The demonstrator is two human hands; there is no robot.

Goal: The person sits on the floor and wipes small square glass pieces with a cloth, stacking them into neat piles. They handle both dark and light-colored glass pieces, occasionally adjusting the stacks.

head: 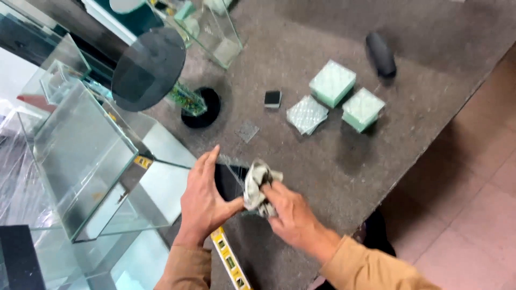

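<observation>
While your left hand (pixel 203 200) steadies a small glass pane (pixel 232 180), your right hand (pixel 287 212) presses a crumpled grey rag (pixel 257 187) to it.

Lower centre of the frame: your left fingers lie straight and pressed together, flat along the pane's left edge; your right fingers are curled, pinching the rag against the pane's right side. The pane stands on the grey table (pixel 344 156). Upper right lie three stacks of pale green glass squares (pixel 332 82) and a black cylinder (pixel 381 54). At left sits a glass tank (pixel 80 156); a yellow level (pixel 232 264) lies beneath your wrists.
</observation>
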